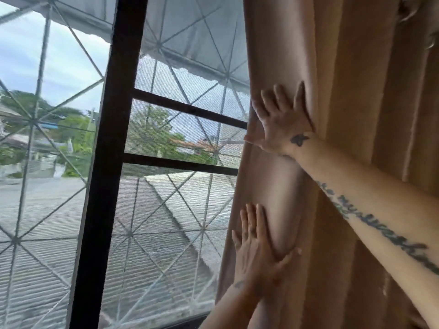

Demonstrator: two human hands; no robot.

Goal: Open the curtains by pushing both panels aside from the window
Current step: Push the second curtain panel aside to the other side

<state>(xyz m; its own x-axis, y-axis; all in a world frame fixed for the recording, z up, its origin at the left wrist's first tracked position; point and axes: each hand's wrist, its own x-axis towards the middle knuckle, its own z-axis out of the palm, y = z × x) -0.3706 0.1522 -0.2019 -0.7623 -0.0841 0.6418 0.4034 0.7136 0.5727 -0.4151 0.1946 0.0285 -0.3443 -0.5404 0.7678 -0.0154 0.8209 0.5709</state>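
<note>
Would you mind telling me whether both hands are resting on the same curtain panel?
Yes, the right hand and the left hand both lie flat against the leading fold of the tan curtain panel, one above the other.

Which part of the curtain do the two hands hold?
Neither grips it: right hand and left hand press open palms against the curtain near its window-side edge.

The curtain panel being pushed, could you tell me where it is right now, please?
The curtain panel hangs bunched on the right of the head view, beside the dark window frame, with both hands flat on its leading fold.
</note>
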